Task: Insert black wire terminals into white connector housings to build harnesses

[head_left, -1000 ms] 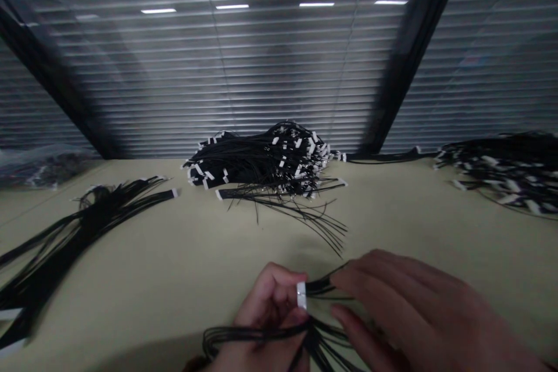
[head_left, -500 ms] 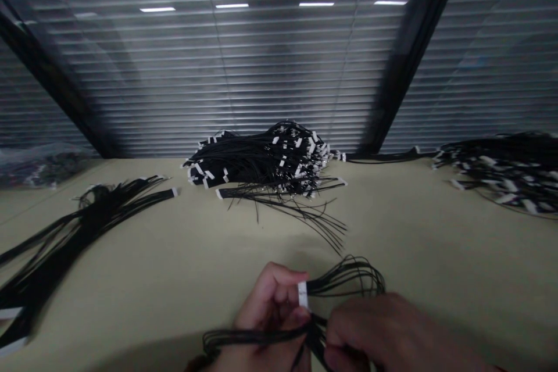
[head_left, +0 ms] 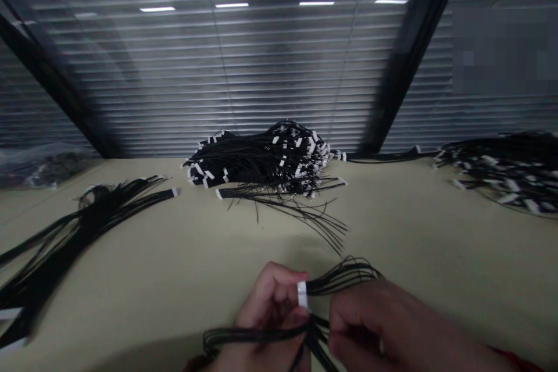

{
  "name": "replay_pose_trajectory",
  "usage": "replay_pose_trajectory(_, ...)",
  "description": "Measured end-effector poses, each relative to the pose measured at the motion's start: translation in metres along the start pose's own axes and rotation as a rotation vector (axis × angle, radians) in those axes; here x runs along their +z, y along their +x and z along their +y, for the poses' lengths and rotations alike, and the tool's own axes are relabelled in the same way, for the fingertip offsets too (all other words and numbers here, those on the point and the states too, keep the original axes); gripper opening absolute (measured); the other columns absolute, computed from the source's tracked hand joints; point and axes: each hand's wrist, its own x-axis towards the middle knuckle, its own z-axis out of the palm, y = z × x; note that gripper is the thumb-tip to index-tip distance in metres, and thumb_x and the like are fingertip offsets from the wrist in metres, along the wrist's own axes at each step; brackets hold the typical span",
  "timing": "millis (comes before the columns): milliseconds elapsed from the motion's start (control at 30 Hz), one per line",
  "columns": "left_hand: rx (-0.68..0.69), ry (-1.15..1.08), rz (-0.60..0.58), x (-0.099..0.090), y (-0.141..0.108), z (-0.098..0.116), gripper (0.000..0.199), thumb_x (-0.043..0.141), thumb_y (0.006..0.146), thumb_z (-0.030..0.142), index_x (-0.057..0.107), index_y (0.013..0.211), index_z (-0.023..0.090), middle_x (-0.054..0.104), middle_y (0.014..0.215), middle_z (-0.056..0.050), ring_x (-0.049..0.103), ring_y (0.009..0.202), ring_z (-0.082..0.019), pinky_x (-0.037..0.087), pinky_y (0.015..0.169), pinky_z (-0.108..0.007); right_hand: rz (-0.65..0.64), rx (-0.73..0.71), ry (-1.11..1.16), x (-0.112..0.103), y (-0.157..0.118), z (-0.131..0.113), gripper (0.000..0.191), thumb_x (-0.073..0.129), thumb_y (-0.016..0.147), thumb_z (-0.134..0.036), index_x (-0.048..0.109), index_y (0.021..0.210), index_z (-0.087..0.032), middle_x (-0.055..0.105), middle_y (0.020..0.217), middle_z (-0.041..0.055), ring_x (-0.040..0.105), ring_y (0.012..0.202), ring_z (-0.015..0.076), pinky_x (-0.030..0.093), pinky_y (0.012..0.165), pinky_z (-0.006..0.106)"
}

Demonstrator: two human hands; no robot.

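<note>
A white connector [head_left: 302, 295] with black wires running out of it is pinched between the thumb and fingers of my left hand [head_left: 272, 314], low in the middle of the view. Its wires [head_left: 349, 272] loop out to the right, and another black bundle [head_left: 257, 335] crosses over the left palm. Just right of the connector, my right hand [head_left: 375, 319] has its fingers curled closed beside the lower black wires. What its fingertips hold, if anything, is too dark to make out.
Against the blinds [head_left: 261, 70] lies a large pile of black wires with white connectors [head_left: 261, 157]. Loose wires [head_left: 300, 212] spread in front of it. More bundles lie at the left [head_left: 82, 232] and right [head_left: 510, 171], and a clear plastic bag [head_left: 52, 165] sits far left.
My right hand has shifted slightly upward, now covering part of the looped wires. My left hand and the white connector have stayed nearly in place.
</note>
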Motion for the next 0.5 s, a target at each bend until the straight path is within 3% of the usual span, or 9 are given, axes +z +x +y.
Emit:
replay_pose_trajectory(100,-0.001,-0.007,0.036,0.002,0.002,0.003,0.022,0.063,0.078,0.039,0.050,0.085,0.022,0.051,0.065,0.006,0.040,0.046,-0.004,0.034,0.040,-0.013,0.004,0.115,0.229,-0.010,-0.002,0.001,0.015,0.047,0.072,-0.018,0.060,0.079,-0.019,0.054,0.062,-0.0022,0.046,0.054,0.0083,0.030,0.046,0.017)
replay_pose_trajectory(167,0.008,-0.007,0.041,0.004,0.004,0.006,0.023,0.062,0.079,0.039,0.049,0.085,0.022,0.050,0.063,0.008,0.038,0.041,-0.002,0.033,0.038,-0.013,-0.164,0.158,0.563,-0.026,-0.005,0.005,0.022,0.046,0.070,-0.018,0.061,0.087,-0.018,0.046,0.054,-0.0043,0.037,0.045,0.0057,0.027,0.041,0.015)
replay_pose_trajectory(233,0.022,0.008,0.014,0.005,0.005,0.007,0.023,0.060,0.080,0.041,0.048,0.086,0.022,0.049,0.061,0.008,0.037,0.037,-0.001,0.033,0.035,-0.012,-0.345,0.095,0.884,-0.045,-0.009,0.012,0.019,0.045,0.071,-0.019,0.063,0.077,-0.015,0.044,0.051,-0.0034,0.035,0.040,0.0041,0.027,0.039,0.013)
replay_pose_trajectory(267,0.027,0.013,0.010,0.006,0.006,0.008,0.023,0.059,0.080,0.042,0.047,0.086,0.022,0.050,0.061,0.008,0.037,0.037,-0.001,0.033,0.035,-0.012,-0.354,0.018,0.986,-0.055,-0.011,0.015,0.016,0.047,0.073,-0.019,0.063,0.070,-0.015,0.047,0.053,-0.0018,0.038,0.041,0.0039,0.030,0.040,0.013)
replay_pose_trajectory(333,0.028,0.011,0.011,0.006,0.006,0.007,0.023,0.060,0.079,0.041,0.047,0.086,0.022,0.051,0.064,0.007,0.040,0.038,-0.002,0.035,0.035,-0.013,-0.196,-0.140,1.049,-0.071,-0.012,0.023,0.013,0.056,0.075,-0.023,0.063,0.066,-0.017,0.053,0.060,-0.0004,0.046,0.048,0.0053,0.037,0.047,0.015)
replay_pose_trajectory(400,0.027,-0.001,0.015,0.005,0.006,0.007,0.024,0.061,0.079,0.040,0.047,0.087,0.023,0.051,0.065,0.007,0.042,0.039,-0.003,0.037,0.035,-0.013,0.083,-0.275,0.982,-0.083,-0.011,0.031,0.013,0.064,0.075,-0.033,0.063,0.070,-0.022,0.052,0.061,-0.0036,0.047,0.054,0.0067,0.036,0.050,0.018)
replay_pose_trajectory(433,0.032,-0.006,0.010,0.005,0.006,0.007,0.024,0.061,0.078,0.040,0.047,0.087,0.023,0.051,0.065,0.007,0.042,0.039,-0.003,0.036,0.035,-0.013,0.252,-0.318,0.906,-0.088,-0.010,0.035,0.021,0.060,0.078,-0.042,0.061,0.070,-0.023,0.051,0.060,-0.0047,0.046,0.056,0.0071,0.035,0.052,0.020)
replay_pose_trajectory(500,0.039,-0.003,0.009,0.006,0.005,0.008,0.024,0.061,0.079,0.041,0.047,0.087,0.023,0.051,0.065,0.007,0.041,0.038,-0.002,0.035,0.035,-0.012,0.557,-0.318,0.557,-0.097,-0.008,0.045,0.051,0.026,0.090,-0.054,0.058,0.068,-0.022,0.050,0.061,-0.0043,0.043,0.058,0.0073,0.032,0.053,0.025)
